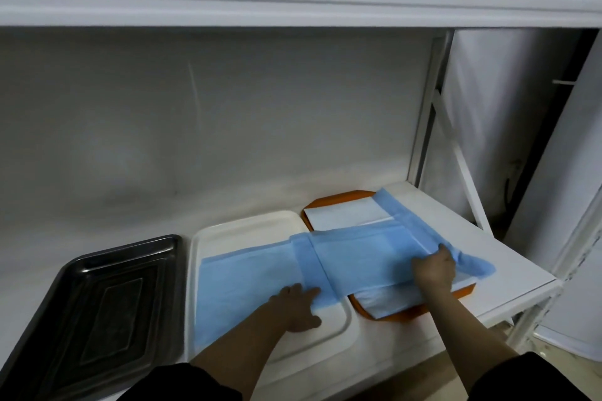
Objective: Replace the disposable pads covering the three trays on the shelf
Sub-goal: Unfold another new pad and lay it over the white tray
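While the blue pad (pixel 325 257) sprawls limp across the white tray (pixel 247 225) and orange tray (pixel 338 197), your right hand (pixel 435 267) seemingly pinches its thin fold, left hand (pixel 298 303) flat; grip corners

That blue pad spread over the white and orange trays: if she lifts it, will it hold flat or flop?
Likely floppy: the blue pad sags into the white tray and bunches where the right hand grips it. Probably light, since it creases under the left hand. It may drag off the orange tray.
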Action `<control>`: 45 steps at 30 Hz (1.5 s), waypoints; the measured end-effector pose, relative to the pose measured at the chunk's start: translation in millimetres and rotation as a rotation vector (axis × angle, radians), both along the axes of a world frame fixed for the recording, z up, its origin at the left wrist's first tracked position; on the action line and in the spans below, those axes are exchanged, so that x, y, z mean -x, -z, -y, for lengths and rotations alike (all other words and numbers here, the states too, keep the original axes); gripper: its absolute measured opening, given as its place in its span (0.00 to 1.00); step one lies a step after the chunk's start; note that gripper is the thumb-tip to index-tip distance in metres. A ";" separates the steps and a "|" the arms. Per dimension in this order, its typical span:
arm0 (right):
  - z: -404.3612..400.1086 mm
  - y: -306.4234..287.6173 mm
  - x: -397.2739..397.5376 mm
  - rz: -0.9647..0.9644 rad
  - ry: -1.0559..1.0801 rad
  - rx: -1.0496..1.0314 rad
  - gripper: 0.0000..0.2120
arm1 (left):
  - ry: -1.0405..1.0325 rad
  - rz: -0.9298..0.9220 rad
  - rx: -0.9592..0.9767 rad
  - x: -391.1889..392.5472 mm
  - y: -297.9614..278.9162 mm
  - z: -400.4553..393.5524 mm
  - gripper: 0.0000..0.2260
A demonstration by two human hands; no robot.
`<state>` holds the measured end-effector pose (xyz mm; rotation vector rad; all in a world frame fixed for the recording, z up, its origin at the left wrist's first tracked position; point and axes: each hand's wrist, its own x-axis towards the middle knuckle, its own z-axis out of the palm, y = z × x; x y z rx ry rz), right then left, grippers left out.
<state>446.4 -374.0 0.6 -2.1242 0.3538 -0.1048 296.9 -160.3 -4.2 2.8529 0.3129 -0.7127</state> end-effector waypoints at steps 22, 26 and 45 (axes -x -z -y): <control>-142.4 20.0 106.9 0.032 -0.909 0.888 0.25 | -0.178 0.009 0.019 57.5 -8.3 -84.8 0.34; -143.1 25.7 103.2 0.118 -0.883 0.989 0.24 | -0.154 -0.011 0.029 58.0 -4.0 -86.9 0.33; -155.8 -47.6 83.3 0.206 -0.535 0.371 0.11 | -0.233 0.164 0.199 44.6 -17.9 -75.9 0.46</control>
